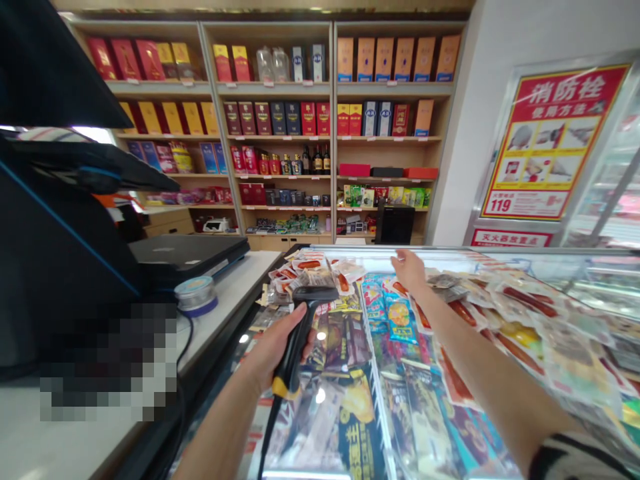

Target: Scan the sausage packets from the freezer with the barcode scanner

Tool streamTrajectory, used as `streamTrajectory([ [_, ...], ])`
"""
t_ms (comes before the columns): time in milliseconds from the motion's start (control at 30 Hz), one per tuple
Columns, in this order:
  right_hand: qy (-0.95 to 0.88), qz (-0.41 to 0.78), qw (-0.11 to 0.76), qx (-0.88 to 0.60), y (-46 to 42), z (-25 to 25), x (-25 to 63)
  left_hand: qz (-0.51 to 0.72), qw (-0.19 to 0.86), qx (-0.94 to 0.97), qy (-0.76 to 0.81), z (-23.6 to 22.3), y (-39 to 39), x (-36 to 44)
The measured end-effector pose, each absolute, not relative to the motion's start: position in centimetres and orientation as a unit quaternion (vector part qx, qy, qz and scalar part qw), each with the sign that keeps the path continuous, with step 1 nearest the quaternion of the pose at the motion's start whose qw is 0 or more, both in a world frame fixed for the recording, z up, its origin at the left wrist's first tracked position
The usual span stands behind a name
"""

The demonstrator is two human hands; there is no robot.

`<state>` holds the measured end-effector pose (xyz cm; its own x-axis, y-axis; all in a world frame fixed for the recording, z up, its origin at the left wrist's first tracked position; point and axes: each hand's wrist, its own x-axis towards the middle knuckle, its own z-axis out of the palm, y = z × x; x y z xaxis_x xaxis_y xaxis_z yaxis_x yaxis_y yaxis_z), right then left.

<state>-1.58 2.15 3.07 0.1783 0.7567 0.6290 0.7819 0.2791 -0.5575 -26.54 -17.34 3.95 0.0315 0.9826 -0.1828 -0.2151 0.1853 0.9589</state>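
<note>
My left hand [283, 343] is wrapped round the handle of a black and yellow barcode scanner [299, 337], its cord trailing down toward me. The scanner's head is raised over the left half of a freezer full of packaged food. My right hand [410, 270] reaches out to the freezer's far rim [450, 251], its fingers curled together; whether anything is between them I cannot make out. Beneath that arm lie clear packs of sausages [465, 313]. Blue ice-treat wrappers [400, 320] show just left of it. More sausage packs [345, 283] lie beyond the scanner.
To the left, a white counter [235, 287] carries a black scale [190, 257], a round tub [196, 293] and a dark checkout terminal [55, 267]. A white divider [377, 393] splits the freezer. Shelves of boxed bottles [270, 119] line the back wall; a red notice [555, 140] hangs at right.
</note>
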Motion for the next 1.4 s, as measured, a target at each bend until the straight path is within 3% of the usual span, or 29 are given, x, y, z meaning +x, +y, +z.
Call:
streamTrajectory([
  [133,-0.638,0.081,0.410,-0.647,5.1,1.0,-6.5,0.496,0.599,0.389,0.494,3.5,-16.5,-27.4],
  [333,-0.612,0.131,0.390,-0.676,7.3,-1.2,-9.0,0.507,0.588,0.375,0.506,3.1,-15.6,-27.9],
  [633,-0.617,0.170,0.478,-0.602,4.6,-0.6,-5.9,0.483,0.615,0.392,0.485,3.5,-16.3,-27.3],
  [867,-0.568,0.330,0.623,-0.426,-2.2,0.0,0.8,0.453,0.662,0.444,0.398,3.2,-17.2,-26.4],
  [1400,-0.559,0.439,0.616,-0.341,-4.3,-0.5,2.6,0.442,0.689,0.438,0.371,2.6,-17.7,-25.6],
])
